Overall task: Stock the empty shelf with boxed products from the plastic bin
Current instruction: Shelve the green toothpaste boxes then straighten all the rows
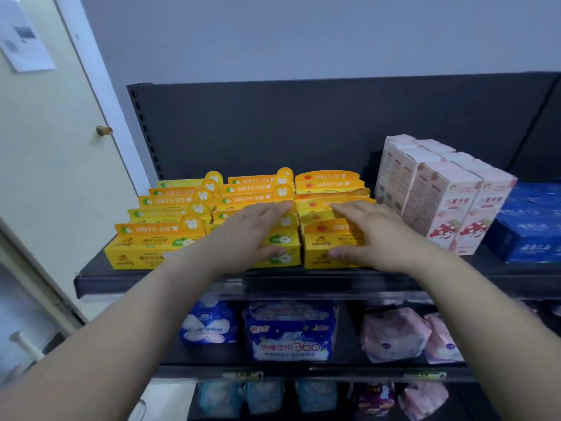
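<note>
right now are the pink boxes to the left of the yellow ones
No, the pink boxes stand to the right of the yellow boxes on the same shelf.

One head-worn wide-angle view is given. The top shelf [91, 281] is faced head-on and looked down on slightly, from close by: left hand [252, 235] and right hand [373, 235] are centred mid-frame, forearms running in from the lower corners. Lower shelves [303, 370] are caught bottom centre, a door [45, 177] at left. Edges are bowed by the lens.
</note>
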